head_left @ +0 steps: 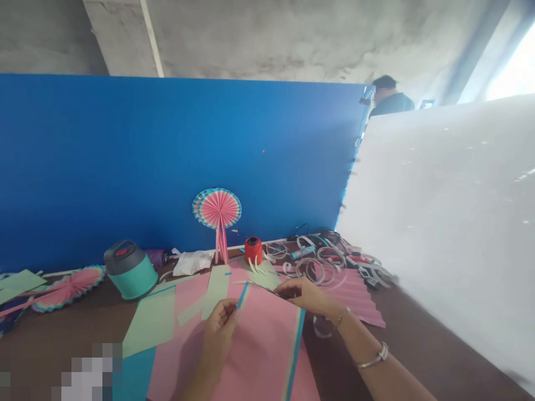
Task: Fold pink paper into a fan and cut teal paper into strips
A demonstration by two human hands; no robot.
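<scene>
A pink paper sheet (pixel 267 340) with blue and cream stripes along its sides is held up in front of me. My left hand (pixel 223 320) pinches its left edge, thumb on the near face. At the top right edge, my right hand (pixel 303 295) is closed on what look like scissors (pixel 273 291); a thin dark blade runs along the paper's upper edge, and the handles are mostly hidden by my fingers. Pink, light green and blue paper sheets (pixel 152 320) lie beneath on the brown table.
A pleated pink paper fan (pixel 218 209) stands against the blue partition (pixel 125 161); another fan (pixel 73 287) lies left. Nearby are a teal-and-grey container (pixel 131 270), a red container (pixel 253 250), curled paper strips (pixel 311 270) and corrugated pink paper (pixel 355 295). A person (pixel 390 97) is beyond the white panel (pixel 451 223).
</scene>
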